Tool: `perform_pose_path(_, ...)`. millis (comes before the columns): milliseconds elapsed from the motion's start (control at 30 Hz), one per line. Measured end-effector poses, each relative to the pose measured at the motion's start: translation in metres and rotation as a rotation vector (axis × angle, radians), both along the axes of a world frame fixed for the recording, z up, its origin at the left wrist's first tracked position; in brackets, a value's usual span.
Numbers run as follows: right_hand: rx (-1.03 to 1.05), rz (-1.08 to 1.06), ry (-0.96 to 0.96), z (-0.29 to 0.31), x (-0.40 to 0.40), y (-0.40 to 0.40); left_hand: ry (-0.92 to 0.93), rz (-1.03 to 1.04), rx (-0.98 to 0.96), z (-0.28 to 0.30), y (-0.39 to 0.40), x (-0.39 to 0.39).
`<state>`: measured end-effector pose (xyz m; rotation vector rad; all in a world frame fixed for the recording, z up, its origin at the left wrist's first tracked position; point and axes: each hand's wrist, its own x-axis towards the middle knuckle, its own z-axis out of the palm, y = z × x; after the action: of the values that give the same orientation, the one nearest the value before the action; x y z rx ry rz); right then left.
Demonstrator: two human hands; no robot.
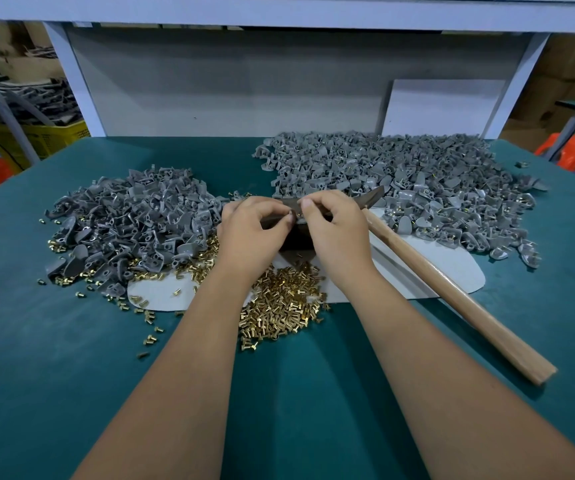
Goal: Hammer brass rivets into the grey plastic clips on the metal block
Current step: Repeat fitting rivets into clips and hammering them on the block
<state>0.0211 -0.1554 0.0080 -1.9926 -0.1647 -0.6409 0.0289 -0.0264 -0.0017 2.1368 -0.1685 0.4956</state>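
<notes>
On top of the dark metal block (293,242), I saw my left hand (251,230) and right hand (336,226) pinching a tiny brass rivet (299,214) into a grey clip (301,220). Both looked light, hard and slippery, best held by fingertips.

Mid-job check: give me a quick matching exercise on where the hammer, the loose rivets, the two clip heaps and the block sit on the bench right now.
Things:
1. wooden-handled hammer
2. loose brass rivets
3. left heap of grey plastic clips
4. dark metal block

Places:
A. under both hands, at bench centre
B. lying unheld, right of the right hand
C. beside the left hand, far from the hammer
D. piled between the forearms, nearest the person

Pairs: 1-B, 2-D, 3-C, 4-A
</notes>
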Motion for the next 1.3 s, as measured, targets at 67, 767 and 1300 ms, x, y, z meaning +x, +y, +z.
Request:
perform_pose_path(67,-0.087,-0.009,-0.01,-0.0002,0.0014,0.001,-0.014,-0.005,0.028,0.0001,0.0004,0.001)
perform_pose_path(767,-0.096,-0.063,0.041,0.0015,0.0006,0.0059,-0.036,0.029,0.052,-0.0017,-0.0003,-0.0005)
perform_pose_path(1300,0.278,-0.015,0.137,-0.0018,-0.0005,0.0029,0.019,-0.011,-0.071,-0.002,-0.0003,0.0025)
